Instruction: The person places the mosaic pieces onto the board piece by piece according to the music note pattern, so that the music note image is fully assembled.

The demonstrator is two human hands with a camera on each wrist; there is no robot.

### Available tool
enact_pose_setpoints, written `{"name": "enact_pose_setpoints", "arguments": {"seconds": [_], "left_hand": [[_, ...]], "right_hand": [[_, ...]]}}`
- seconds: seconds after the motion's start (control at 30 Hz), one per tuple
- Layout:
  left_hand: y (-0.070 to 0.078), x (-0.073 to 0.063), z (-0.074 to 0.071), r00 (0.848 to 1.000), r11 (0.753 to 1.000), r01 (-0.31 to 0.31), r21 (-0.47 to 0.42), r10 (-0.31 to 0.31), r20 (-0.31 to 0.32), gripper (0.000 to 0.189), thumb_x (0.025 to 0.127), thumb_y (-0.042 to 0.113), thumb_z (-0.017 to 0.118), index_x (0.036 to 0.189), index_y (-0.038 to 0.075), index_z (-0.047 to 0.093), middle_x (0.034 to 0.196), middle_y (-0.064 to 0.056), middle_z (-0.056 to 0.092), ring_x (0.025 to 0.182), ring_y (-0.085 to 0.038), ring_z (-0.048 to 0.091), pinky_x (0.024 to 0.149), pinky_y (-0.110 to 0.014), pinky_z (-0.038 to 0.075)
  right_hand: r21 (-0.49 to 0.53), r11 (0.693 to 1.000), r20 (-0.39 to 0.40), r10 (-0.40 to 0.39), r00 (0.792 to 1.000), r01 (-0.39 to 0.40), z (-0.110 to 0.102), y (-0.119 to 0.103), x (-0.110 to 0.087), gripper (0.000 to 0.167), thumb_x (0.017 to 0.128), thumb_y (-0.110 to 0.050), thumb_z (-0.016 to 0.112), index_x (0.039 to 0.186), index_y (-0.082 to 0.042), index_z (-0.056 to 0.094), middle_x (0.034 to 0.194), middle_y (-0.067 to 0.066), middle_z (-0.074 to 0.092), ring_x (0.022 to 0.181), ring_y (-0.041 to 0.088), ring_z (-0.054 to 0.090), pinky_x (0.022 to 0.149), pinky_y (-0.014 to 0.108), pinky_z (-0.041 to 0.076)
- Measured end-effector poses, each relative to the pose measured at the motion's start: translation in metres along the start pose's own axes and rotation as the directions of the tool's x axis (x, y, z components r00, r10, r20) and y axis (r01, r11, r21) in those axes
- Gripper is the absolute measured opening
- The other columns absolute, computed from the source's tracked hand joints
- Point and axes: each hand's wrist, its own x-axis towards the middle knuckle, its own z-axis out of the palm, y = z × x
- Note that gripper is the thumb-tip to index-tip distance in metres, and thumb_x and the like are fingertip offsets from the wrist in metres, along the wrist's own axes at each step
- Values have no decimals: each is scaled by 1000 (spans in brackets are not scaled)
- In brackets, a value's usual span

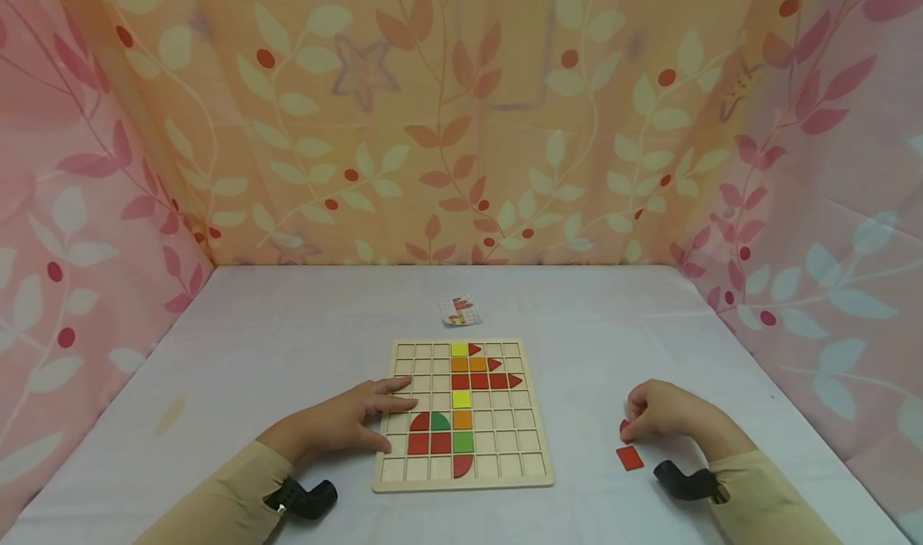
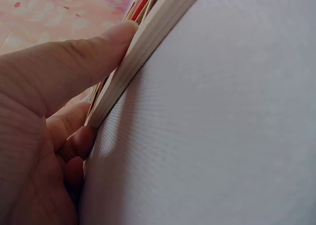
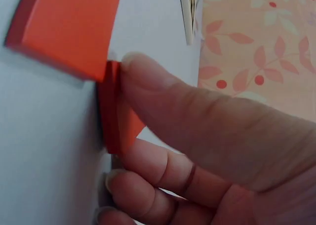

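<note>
A white table (image 1: 288,345) fills the space between leaf-patterned curtains (image 1: 461,112), and from the head view the whole layout is plain: a wooden grid board (image 1: 530,417) lies near the front edge at the middle, with a small pattern card (image 1: 459,310) lying just beyond its far edge. Red, orange, yellow and green tiles sit in the board's middle columns and lower left cells; the other cells are bare. The table has wide open cloth to the left, right and behind the board.

The wrist views give what the head view cannot. The left one runs along the board's pale side edge, showing the left hand (image 1: 353,421) laid against it: the thumb (image 2: 74,62) lies straight along the edge and the other fingers extend flat over the board's left cells, relaxed and holding nothing.

The right hand (image 1: 663,410) rests on the cloth well to the right of the board. Its fingers are curled in tight, and the right wrist view shows the thumb (image 3: 197,121) and curled fingers pinching a small red piece (image 3: 116,121) by its edges. A loose red square tile (image 1: 630,458) lies flat on the table just in front of that hand, its corner touching the held piece.
</note>
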Motion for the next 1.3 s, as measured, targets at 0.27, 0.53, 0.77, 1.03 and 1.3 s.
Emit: {"name": "enact_pose_setpoints", "arguments": {"seconds": [0.27, 0.53, 0.77, 1.03, 1.3], "left_hand": [[-1, 0, 0, 1000, 1000, -8, 4, 8, 7, 65, 73, 43, 71, 133, 32, 48, 151, 4, 20, 137, -32, 15, 102, -59, 17], [-3, 1, 0, 1000, 1000, -19, 15, 19, -1, 64, 73, 45, 71, 132, 32, 49, 151, 5, 21, 137, -31, 15, 103, -59, 18], [-4, 1, 0, 1000, 1000, -12, 3, 12, 1, 64, 73, 44, 71, 132, 34, 49, 151, 6, 20, 137, -31, 14, 103, -59, 17], [-4, 0, 1, 1000, 1000, 0, -1, 0, 1, 64, 73, 45, 71, 132, 35, 48, 151, 7, 19, 137, -30, 13, 103, -58, 16], [-7, 2, 1, 1000, 1000, -24, 18, 24, -2, 63, 74, 45, 70, 132, 34, 48, 151, 6, 19, 137, -31, 15, 103, -59, 17]], "right_hand": [[-20, 1000, 25, -18, 1000, 19, 4, -15, 1, 26, 63, -10, 80, 65, -10, 54, 58, 0, 48, 59, 16, 45, 54, 29, 35], [29, 999, 6, -46, 999, 46, 7, -24, 5, 22, 68, -2, 73, 65, -10, 53, 56, -1, 47, 56, 15, 45, 51, 28, 35], [150, 983, 5, -103, 995, 101, 10, -35, 17, 11, 75, -4, 70, 75, -9, 60, 61, 1, 52, 55, 14, 50, 52, 28, 44], [186, 968, 4, -172, 985, 168, 20, -67, 28, 9, 80, -5, 66, 87, -10, 68, 63, 3, 57, 56, 16, 54, 54, 31, 47], [208, 932, 52, -313, 948, 297, 38, -113, 37, 7, 83, -7, 63, 80, -12, 64, 67, -2, 62, 61, 14, 55, 54, 27, 44]]}}
